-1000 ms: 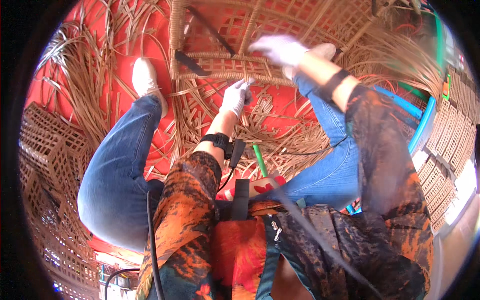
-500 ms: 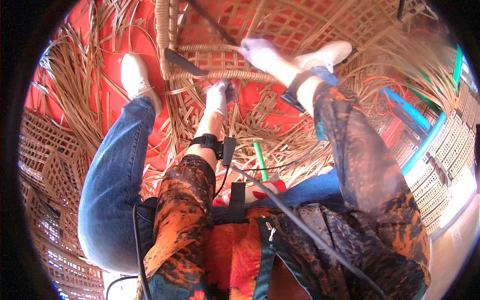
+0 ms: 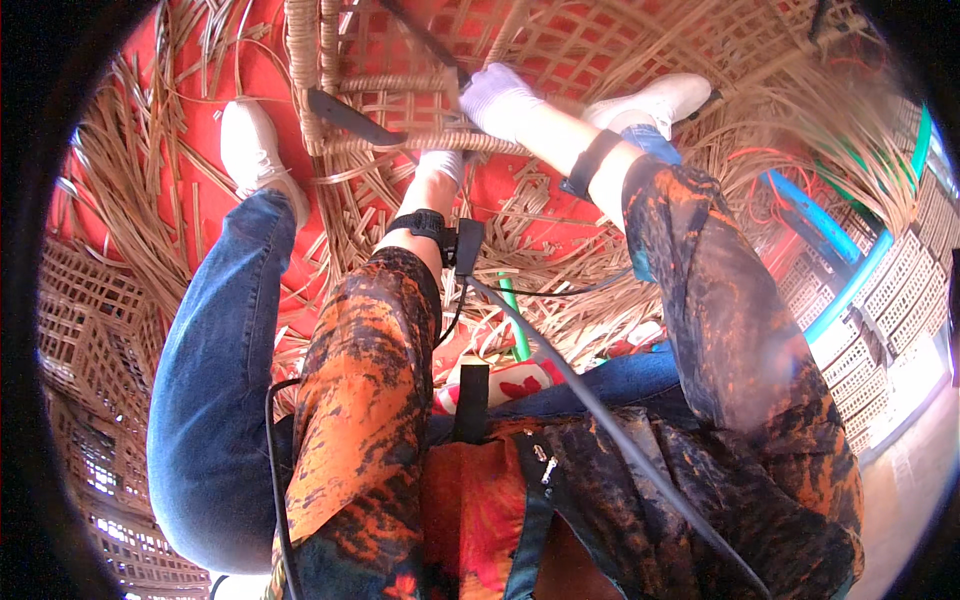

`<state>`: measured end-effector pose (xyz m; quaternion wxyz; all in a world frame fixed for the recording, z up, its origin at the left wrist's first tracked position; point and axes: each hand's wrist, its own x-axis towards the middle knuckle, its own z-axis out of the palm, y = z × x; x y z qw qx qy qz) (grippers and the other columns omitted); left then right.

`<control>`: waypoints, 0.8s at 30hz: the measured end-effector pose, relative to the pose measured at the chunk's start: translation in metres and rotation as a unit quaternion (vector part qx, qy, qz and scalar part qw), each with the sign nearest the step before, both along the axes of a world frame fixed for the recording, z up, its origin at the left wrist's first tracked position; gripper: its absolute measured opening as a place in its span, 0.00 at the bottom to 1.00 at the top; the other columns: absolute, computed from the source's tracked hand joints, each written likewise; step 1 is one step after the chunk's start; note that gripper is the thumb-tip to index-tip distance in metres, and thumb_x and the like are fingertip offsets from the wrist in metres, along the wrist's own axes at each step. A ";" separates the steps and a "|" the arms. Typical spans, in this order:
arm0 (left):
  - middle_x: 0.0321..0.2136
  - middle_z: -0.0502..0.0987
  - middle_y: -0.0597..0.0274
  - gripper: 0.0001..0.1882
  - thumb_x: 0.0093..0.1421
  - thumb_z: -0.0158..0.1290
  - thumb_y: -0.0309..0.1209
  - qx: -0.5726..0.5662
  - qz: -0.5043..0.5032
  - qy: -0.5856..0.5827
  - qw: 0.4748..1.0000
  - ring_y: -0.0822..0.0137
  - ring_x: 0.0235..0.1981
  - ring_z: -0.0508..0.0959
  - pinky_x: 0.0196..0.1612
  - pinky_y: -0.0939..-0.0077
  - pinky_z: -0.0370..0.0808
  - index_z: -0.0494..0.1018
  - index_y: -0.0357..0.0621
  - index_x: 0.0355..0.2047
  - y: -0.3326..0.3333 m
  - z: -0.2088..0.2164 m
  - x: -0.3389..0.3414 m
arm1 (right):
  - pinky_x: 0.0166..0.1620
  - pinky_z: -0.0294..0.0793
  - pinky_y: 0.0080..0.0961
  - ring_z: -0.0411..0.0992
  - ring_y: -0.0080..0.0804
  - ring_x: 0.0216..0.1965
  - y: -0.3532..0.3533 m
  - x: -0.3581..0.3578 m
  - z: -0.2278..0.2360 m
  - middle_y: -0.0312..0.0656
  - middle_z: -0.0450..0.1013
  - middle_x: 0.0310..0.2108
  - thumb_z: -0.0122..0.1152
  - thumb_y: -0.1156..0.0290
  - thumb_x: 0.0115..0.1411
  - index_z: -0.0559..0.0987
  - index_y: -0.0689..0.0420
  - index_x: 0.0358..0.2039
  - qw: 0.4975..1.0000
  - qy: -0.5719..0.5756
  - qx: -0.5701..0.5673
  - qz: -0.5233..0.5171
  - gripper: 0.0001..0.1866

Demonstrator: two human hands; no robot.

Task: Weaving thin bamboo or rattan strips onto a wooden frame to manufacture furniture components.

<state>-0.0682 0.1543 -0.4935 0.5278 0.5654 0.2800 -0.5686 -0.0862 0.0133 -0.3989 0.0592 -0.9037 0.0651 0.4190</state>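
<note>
A woven rattan panel or basket (image 3: 400, 97) with a thick wrapped rim leans at the top of the view. My right hand (image 3: 497, 100), in a pale glove, is closed at its rim beside a dark strip (image 3: 425, 33); what the fingers grip is too hidden to name. My left hand (image 3: 441, 164), also gloved, reaches up to the rim's lower edge from below, and its fingers are hidden behind the weave. Left of the hands, a flat black piece (image 3: 352, 119) lies slanted across the rim's corner.
Loose rattan strips (image 3: 540, 245) cover much of the red floor sheet (image 3: 205, 190). Stacked woven baskets (image 3: 85, 320) stand at the left, with more wickerwork (image 3: 900, 320) at the right. A blue tube (image 3: 815, 220) and green stick (image 3: 515, 320) lie nearby. Cables cross my lap.
My left hand has moved up, its fingers now behind the rim. My right hand has shifted slightly up and left. The woven piece appears a little further left and up.
</note>
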 end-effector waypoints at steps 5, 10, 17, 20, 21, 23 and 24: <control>0.30 0.77 0.63 0.09 0.63 0.45 0.34 -0.021 -0.045 -0.028 0.998 0.68 0.27 0.74 0.29 0.74 0.74 0.72 0.46 0.38 -0.017 0.007 -0.016 | 0.41 0.73 0.37 0.76 0.37 0.41 -0.007 -0.019 -0.007 0.42 0.78 0.34 0.50 0.71 0.57 0.81 0.54 0.38 0.998 0.001 -0.001 -0.061 0.12; 0.23 0.73 0.66 0.05 0.61 0.48 0.31 -0.045 -0.042 -0.081 0.995 0.74 0.20 0.70 0.20 0.77 0.67 0.71 0.45 0.33 -0.002 0.023 -0.018 | 0.40 0.74 0.36 0.77 0.38 0.39 0.003 -0.006 0.002 0.45 0.78 0.34 0.49 0.70 0.58 0.80 0.56 0.38 0.990 0.024 0.015 -0.138 0.13; 0.35 0.78 0.54 0.15 0.60 0.48 0.37 -0.039 -0.486 -0.496 0.718 0.58 0.36 0.77 0.42 0.64 0.72 0.71 0.39 0.41 0.004 -0.022 0.003 | 0.37 0.76 0.42 0.77 0.43 0.36 0.002 -0.002 -0.011 0.45 0.78 0.34 0.44 0.69 0.61 0.77 0.56 0.43 0.975 -0.062 -0.007 -0.211 0.14; 0.35 0.78 0.54 0.15 0.59 0.48 0.38 -0.052 -0.412 -0.459 0.785 0.57 0.36 0.77 0.41 0.64 0.73 0.72 0.40 0.40 0.003 -0.004 0.003 | 0.39 0.76 0.41 0.76 0.46 0.37 0.003 -0.012 -0.021 0.50 0.76 0.35 0.45 0.67 0.61 0.75 0.57 0.44 0.936 -0.091 0.041 -0.339 0.15; 0.35 0.78 0.54 0.15 0.59 0.48 0.38 -0.051 -0.413 -0.457 0.786 0.57 0.36 0.77 0.41 0.64 0.73 0.72 0.40 0.40 0.003 0.003 0.003 | 0.41 0.75 0.40 0.76 0.47 0.38 0.004 -0.015 -0.023 0.54 0.76 0.35 0.46 0.65 0.60 0.74 0.58 0.43 0.889 -0.087 0.085 -0.442 0.15; 0.34 0.78 0.52 0.15 0.58 0.48 0.38 0.006 -0.494 -0.482 0.724 0.57 0.36 0.77 0.41 0.63 0.73 0.72 0.40 0.38 -0.007 0.016 -0.001 | 0.43 0.74 0.39 0.75 0.48 0.39 -0.003 -0.023 -0.028 0.55 0.75 0.36 0.45 0.64 0.60 0.74 0.57 0.43 0.930 -0.078 0.050 -0.356 0.15; 0.34 0.78 0.52 0.15 0.58 0.48 0.38 0.002 -0.492 -0.480 0.726 0.57 0.36 0.77 0.41 0.63 0.73 0.72 0.40 0.38 -0.011 0.023 -0.004 | 0.45 0.73 0.38 0.74 0.48 0.40 -0.007 -0.030 -0.030 0.56 0.74 0.37 0.44 0.63 0.61 0.74 0.57 0.43 0.961 -0.067 0.016 -0.267 0.16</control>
